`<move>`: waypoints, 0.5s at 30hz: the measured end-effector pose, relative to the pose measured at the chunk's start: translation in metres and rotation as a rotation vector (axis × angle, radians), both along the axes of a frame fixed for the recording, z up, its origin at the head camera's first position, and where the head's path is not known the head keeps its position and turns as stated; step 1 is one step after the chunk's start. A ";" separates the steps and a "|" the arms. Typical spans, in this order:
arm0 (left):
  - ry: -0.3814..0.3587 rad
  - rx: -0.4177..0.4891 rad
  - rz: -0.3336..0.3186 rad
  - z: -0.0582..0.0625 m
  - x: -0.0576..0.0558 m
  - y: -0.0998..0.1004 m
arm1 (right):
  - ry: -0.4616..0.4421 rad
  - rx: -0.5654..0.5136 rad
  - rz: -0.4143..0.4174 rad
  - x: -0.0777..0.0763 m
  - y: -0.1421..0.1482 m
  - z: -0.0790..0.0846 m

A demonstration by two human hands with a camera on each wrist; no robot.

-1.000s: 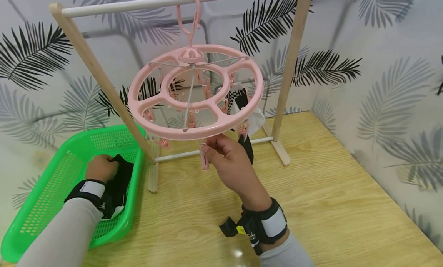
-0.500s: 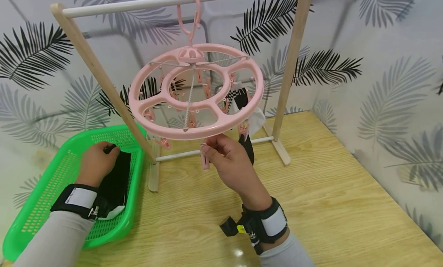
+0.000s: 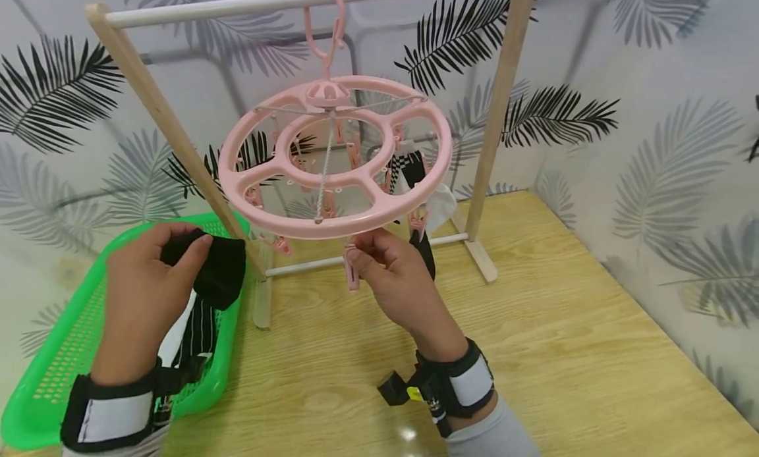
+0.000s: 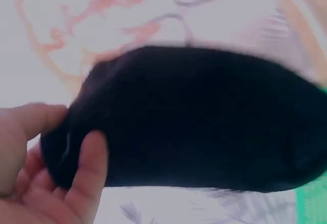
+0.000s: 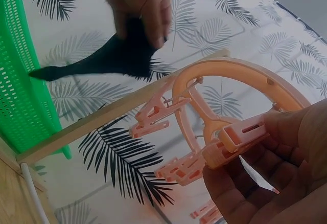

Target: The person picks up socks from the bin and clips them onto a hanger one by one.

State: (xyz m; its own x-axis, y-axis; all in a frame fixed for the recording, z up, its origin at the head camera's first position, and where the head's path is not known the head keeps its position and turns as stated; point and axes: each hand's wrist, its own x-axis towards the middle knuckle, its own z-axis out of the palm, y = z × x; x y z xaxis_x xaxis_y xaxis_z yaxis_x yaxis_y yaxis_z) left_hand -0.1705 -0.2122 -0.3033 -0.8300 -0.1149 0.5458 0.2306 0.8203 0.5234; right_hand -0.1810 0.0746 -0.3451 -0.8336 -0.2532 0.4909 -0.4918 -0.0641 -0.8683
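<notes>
My left hand (image 3: 145,292) pinches a black sock (image 3: 222,272) by one end, above the right side of the green basket. In the left wrist view the sock (image 4: 194,116) stretches sideways from the thumb and fingers. My right hand (image 3: 403,286) pinches a pink clothespin (image 3: 352,269) under the front rim of the round pink drying hanger (image 3: 284,228). The right wrist view shows that clothespin (image 5: 240,137) between thumb and fingers; whether its far end is parted is hard to tell.
The green basket (image 3: 221,375) holds a black-and-white striped cloth (image 3: 198,332). From a white rod (image 3: 237,8) on a wooden stand (image 3: 501,108), the hanger carries several clothespins. Black and white cloth pieces (image 3: 440,207) hang at its right. A patterned wall rises behind the table (image 3: 563,325).
My left hand has lifted the black sock up out of the basket, uncovering striped cloth beneath. My right hand keeps its pinch on the clothespin and has hardly moved.
</notes>
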 end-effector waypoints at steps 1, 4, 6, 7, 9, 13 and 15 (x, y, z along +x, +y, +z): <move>0.030 0.008 -0.030 0.002 0.007 0.005 | -0.004 0.002 -0.002 0.000 0.000 0.001; 0.045 0.025 -0.116 0.002 0.026 0.020 | -0.012 0.003 -0.014 0.001 0.000 0.002; 0.015 0.042 -0.167 -0.002 0.033 0.030 | -0.022 0.003 -0.019 0.001 0.000 0.003; -0.007 0.051 -0.194 -0.005 0.035 0.035 | -0.026 0.002 -0.020 0.002 0.000 0.004; -0.069 0.072 -0.250 -0.012 0.036 0.045 | -0.035 0.006 -0.027 0.002 -0.001 0.004; -0.192 0.119 -0.356 -0.027 0.031 0.063 | -0.058 0.014 -0.039 0.003 -0.002 0.004; -0.229 0.142 -0.388 -0.033 0.030 0.070 | -0.065 0.016 -0.038 0.003 -0.003 0.005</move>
